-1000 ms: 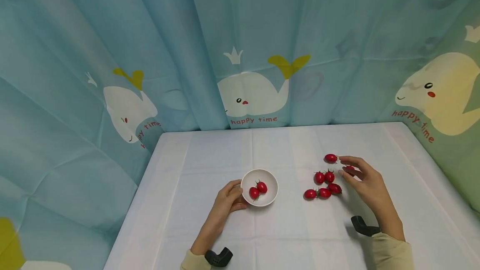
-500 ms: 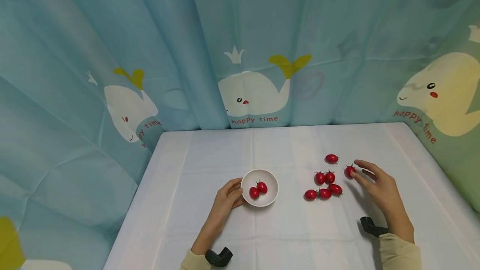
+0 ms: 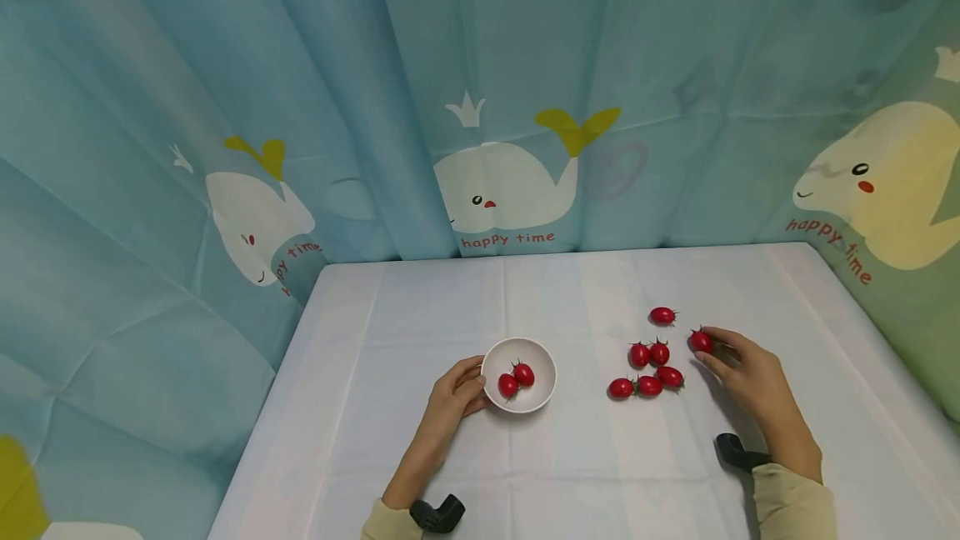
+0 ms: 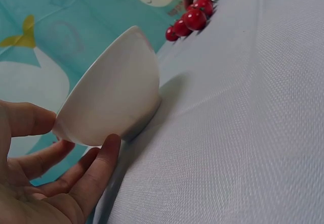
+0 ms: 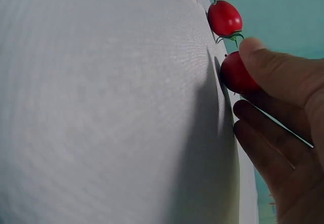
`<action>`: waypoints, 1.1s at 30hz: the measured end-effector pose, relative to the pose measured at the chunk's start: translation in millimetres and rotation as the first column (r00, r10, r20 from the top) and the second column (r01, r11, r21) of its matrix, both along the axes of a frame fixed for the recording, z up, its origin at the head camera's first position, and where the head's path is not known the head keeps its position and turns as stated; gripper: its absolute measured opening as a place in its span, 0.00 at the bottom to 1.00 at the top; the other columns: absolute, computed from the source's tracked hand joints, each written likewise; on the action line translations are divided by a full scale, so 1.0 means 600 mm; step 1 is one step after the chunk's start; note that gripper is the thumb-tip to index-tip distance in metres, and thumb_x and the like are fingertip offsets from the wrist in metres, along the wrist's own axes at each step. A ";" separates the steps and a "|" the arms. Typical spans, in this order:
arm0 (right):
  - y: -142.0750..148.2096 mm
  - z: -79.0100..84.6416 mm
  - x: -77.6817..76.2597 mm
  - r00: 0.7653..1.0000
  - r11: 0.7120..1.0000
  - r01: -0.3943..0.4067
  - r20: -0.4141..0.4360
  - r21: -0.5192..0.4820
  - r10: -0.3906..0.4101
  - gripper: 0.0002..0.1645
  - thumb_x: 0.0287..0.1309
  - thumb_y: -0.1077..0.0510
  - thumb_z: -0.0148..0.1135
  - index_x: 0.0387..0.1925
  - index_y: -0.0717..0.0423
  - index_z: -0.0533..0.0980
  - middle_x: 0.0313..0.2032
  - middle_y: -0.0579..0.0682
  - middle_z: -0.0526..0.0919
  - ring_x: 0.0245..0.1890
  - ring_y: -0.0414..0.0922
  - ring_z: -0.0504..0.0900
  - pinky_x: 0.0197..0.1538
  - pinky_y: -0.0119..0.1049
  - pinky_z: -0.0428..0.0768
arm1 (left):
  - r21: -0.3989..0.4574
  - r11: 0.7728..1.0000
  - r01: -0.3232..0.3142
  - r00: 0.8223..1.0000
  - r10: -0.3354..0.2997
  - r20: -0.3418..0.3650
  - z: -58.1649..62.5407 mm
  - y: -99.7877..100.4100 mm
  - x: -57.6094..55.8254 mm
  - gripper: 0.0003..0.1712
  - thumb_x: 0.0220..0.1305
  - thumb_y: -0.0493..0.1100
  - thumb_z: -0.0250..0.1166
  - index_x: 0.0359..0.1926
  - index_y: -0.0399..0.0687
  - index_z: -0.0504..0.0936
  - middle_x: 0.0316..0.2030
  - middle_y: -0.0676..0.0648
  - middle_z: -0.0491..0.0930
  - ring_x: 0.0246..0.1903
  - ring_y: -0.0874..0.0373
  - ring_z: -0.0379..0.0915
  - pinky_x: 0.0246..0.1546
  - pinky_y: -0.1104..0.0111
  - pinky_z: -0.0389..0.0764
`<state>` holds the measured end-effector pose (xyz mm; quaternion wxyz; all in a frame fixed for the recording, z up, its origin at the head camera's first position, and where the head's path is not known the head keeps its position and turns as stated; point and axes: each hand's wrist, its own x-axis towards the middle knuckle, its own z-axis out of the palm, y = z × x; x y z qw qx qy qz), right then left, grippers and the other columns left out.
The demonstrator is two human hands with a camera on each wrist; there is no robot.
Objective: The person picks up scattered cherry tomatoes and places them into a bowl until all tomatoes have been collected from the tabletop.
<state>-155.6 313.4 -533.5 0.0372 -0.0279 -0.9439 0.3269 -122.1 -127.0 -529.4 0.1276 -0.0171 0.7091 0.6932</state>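
Note:
My left hand [image 3: 452, 398] grips a small white bowl [image 3: 536, 397] at its left side; in the left wrist view the thumb lies at the rim and fingertips reach the bowl's underside [image 4: 116, 92]. Two red cherry tomatoes [image 3: 523, 374] with green stems lie inside it. Over on the right, my right hand [image 3: 750, 369] pinches another cherry tomato [image 3: 701, 342] between thumb and forefinger, low over the cloth. From the right wrist, the thumb covers part of that tomato [image 5: 235, 75], while the other fingers are spread below.
Several loose cherry tomatoes [image 3: 649, 387] lie left of the right hand, with a single one [image 3: 662, 316] farther back. White cloth [image 3: 420, 307] covers the table. A blue whale-print curtain [image 3: 360, 107] hangs along the back and sides.
My right hand has shifted right from above the tomatoes, and its thumb and forefinger have closed on one. The left hand keeps the bowl in place, with its lower fingers drawn in slightly.

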 end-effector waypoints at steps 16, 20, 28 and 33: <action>-0.005 -0.003 0.000 1.000 1.000 0.021 -0.021 0.000 -0.021 0.31 0.64 0.64 0.70 0.66 0.66 0.72 0.62 0.75 0.77 0.61 0.73 0.75 0.62 0.71 0.77 | 0.010 1.000 -0.004 1.000 0.004 0.009 -0.002 -0.002 -0.001 0.29 0.78 0.45 0.60 0.73 0.39 0.70 0.65 0.34 0.76 0.56 0.55 0.81 0.54 0.71 0.87; -0.007 0.001 0.000 0.999 1.000 0.018 -0.032 0.002 -0.018 0.30 0.64 0.64 0.70 0.65 0.67 0.73 0.62 0.75 0.77 0.61 0.74 0.76 0.61 0.70 0.77 | 0.013 1.000 -0.005 1.000 0.005 0.003 -0.002 0.000 -0.002 0.29 0.78 0.45 0.60 0.73 0.37 0.71 0.65 0.33 0.77 0.55 0.57 0.81 0.53 0.70 0.88; -0.010 0.015 0.002 1.000 1.000 -0.005 -0.007 -0.006 0.005 0.30 0.66 0.60 0.70 0.67 0.64 0.73 0.64 0.74 0.76 0.63 0.74 0.74 0.61 0.72 0.77 | 0.023 1.000 -0.009 1.000 0.009 0.010 0.002 0.002 -0.003 0.28 0.77 0.44 0.60 0.72 0.37 0.71 0.65 0.33 0.76 0.55 0.56 0.81 0.54 0.68 0.88; -0.022 0.025 0.003 0.992 0.996 -0.090 -0.088 0.007 0.090 0.29 0.65 0.61 0.71 0.64 0.64 0.75 0.61 0.72 0.79 0.60 0.72 0.77 0.61 0.71 0.77 | 0.023 1.000 -0.008 1.000 0.008 0.010 0.002 0.000 -0.001 0.28 0.78 0.44 0.59 0.72 0.37 0.71 0.64 0.32 0.77 0.54 0.56 0.81 0.54 0.67 0.88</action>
